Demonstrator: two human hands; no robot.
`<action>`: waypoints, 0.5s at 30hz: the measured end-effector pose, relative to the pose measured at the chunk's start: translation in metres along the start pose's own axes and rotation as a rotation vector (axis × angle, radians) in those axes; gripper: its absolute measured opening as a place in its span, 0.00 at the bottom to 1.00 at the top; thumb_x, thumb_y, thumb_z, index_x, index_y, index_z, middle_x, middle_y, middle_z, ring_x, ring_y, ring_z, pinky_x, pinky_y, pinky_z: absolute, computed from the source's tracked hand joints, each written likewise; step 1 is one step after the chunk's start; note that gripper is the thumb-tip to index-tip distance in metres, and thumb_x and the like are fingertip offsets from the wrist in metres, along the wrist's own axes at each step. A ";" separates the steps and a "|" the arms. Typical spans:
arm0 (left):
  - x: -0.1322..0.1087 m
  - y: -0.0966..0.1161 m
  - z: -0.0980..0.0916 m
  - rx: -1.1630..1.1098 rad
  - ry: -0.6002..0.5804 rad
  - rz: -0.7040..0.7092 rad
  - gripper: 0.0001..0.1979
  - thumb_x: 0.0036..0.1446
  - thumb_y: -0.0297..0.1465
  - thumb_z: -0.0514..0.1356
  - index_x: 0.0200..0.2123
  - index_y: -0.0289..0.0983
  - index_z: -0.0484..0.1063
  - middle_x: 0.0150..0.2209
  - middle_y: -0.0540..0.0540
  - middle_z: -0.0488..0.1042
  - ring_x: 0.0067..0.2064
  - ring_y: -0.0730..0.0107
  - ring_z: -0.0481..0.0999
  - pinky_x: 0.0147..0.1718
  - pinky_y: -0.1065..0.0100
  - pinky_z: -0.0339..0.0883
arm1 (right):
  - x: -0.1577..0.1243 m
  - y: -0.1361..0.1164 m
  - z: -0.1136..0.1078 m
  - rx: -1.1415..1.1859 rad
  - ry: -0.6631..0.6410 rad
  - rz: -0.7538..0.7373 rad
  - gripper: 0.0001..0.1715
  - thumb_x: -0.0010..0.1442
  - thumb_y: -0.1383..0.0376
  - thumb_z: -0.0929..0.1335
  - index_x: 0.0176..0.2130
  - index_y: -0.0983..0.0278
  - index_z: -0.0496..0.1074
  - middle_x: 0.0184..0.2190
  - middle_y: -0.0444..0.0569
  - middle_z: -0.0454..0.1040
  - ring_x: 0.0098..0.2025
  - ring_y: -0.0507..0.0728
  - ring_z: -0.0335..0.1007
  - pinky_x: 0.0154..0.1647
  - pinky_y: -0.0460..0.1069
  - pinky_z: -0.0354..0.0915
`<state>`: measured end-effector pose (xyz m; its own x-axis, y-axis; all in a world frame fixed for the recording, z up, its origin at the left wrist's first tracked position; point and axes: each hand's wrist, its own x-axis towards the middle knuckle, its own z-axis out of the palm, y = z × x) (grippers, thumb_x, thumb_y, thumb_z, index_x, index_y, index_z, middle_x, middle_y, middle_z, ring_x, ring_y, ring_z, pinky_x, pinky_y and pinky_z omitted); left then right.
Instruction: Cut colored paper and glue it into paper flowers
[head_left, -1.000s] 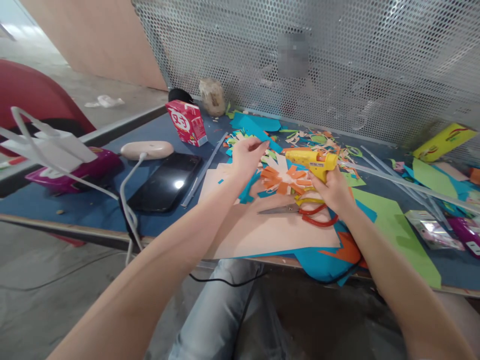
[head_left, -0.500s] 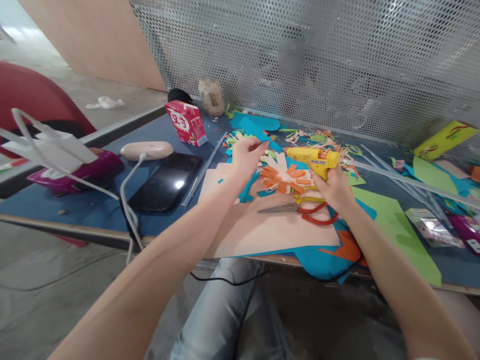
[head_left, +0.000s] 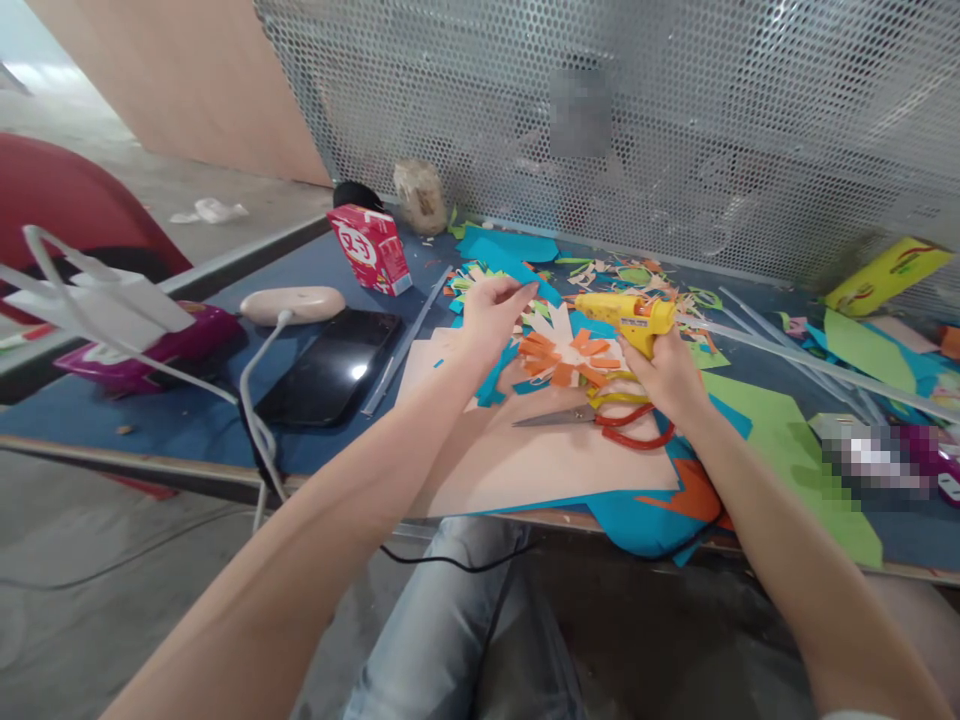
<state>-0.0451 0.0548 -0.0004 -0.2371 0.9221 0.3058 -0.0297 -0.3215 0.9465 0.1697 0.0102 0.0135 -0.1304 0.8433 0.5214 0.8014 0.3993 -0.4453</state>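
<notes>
My right hand [head_left: 664, 370] is wrapped round the handle of a yellow hot glue gun [head_left: 630, 311], its nozzle pointing left. Just left of the nozzle, my left hand [head_left: 491, 312] pinches the edge of a blue paper strip [head_left: 546, 288] between thumb and fingertips. Below the two hands lies a fringed orange paper flower [head_left: 559, 357] with pale petals behind it. Scissors [head_left: 637, 425] with red and yellow handles rest on a pale paper sheet [head_left: 510, 465], blades towards the left. A clear glue stick [head_left: 750, 338] extends from the gun's rear.
Paper scraps [head_left: 630, 270] litter the back of the table near a perforated metal panel [head_left: 480, 110]. To the left are a black phone [head_left: 330, 365], a pale oblong device [head_left: 292, 303] with a cable, and a red box [head_left: 371, 250]. Green paper [head_left: 780, 440] and a yellow box [head_left: 889, 277] lie right.
Both hands stay almost in place, the glue gun still pointing at the blue paper strip. The view has shifted very slightly.
</notes>
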 end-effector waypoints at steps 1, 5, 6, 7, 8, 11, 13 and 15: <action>0.000 0.001 0.000 -0.044 0.001 -0.018 0.11 0.45 0.35 0.62 0.19 0.35 0.69 0.18 0.52 0.66 0.19 0.80 0.63 0.18 0.76 0.56 | 0.000 0.000 0.000 -0.007 -0.006 0.002 0.17 0.54 0.56 0.63 0.39 0.64 0.65 0.38 0.57 0.71 0.40 0.63 0.69 0.40 0.54 0.64; -0.001 0.006 0.001 -0.201 0.022 -0.107 0.10 0.44 0.34 0.62 0.19 0.34 0.68 0.17 0.52 0.65 0.20 0.81 0.63 0.19 0.76 0.56 | 0.000 -0.001 -0.001 -0.018 -0.020 0.015 0.15 0.54 0.57 0.63 0.38 0.64 0.66 0.36 0.56 0.71 0.40 0.63 0.70 0.40 0.54 0.64; -0.001 0.007 0.001 -0.197 0.033 -0.112 0.10 0.45 0.33 0.62 0.19 0.34 0.67 0.17 0.53 0.65 0.19 0.81 0.63 0.19 0.76 0.56 | 0.000 -0.001 -0.001 -0.005 -0.018 0.013 0.15 0.53 0.57 0.63 0.38 0.64 0.66 0.36 0.56 0.72 0.40 0.63 0.70 0.40 0.54 0.64; -0.001 0.007 0.001 -0.170 0.045 -0.104 0.10 0.45 0.33 0.62 0.18 0.34 0.67 0.16 0.53 0.64 0.19 0.81 0.62 0.19 0.76 0.55 | 0.000 -0.001 -0.001 0.012 -0.012 0.009 0.15 0.53 0.57 0.63 0.38 0.64 0.66 0.36 0.56 0.72 0.40 0.62 0.70 0.40 0.54 0.64; -0.001 0.007 0.001 -0.130 0.059 -0.084 0.10 0.45 0.32 0.62 0.18 0.34 0.67 0.16 0.53 0.64 0.19 0.81 0.61 0.18 0.76 0.54 | -0.001 -0.002 -0.002 0.030 -0.007 0.005 0.15 0.53 0.57 0.63 0.38 0.64 0.66 0.36 0.55 0.72 0.40 0.62 0.70 0.40 0.54 0.64; 0.001 0.004 0.000 -0.035 0.087 -0.028 0.10 0.45 0.32 0.61 0.17 0.34 0.67 0.15 0.53 0.63 0.19 0.81 0.60 0.18 0.75 0.53 | -0.001 -0.003 -0.003 0.067 -0.015 -0.002 0.14 0.53 0.57 0.63 0.36 0.64 0.67 0.35 0.55 0.74 0.38 0.62 0.71 0.40 0.54 0.64; 0.002 0.001 0.000 -0.013 0.079 -0.017 0.10 0.45 0.33 0.61 0.18 0.34 0.67 0.15 0.53 0.64 0.19 0.81 0.61 0.18 0.75 0.53 | -0.001 -0.004 -0.004 0.079 -0.027 0.006 0.13 0.53 0.58 0.64 0.36 0.64 0.68 0.34 0.55 0.74 0.38 0.62 0.71 0.40 0.54 0.64; 0.002 -0.001 0.000 0.011 0.036 0.000 0.10 0.44 0.34 0.61 0.18 0.34 0.68 0.16 0.53 0.65 0.19 0.80 0.62 0.18 0.75 0.54 | -0.001 -0.005 -0.004 0.082 -0.023 0.018 0.14 0.53 0.58 0.64 0.37 0.64 0.68 0.35 0.55 0.75 0.39 0.61 0.71 0.40 0.54 0.65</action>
<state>-0.0460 0.0569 -0.0007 -0.2719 0.9137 0.3020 -0.0192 -0.3189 0.9476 0.1683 0.0061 0.0182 -0.1308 0.8583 0.4961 0.7534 0.4113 -0.5131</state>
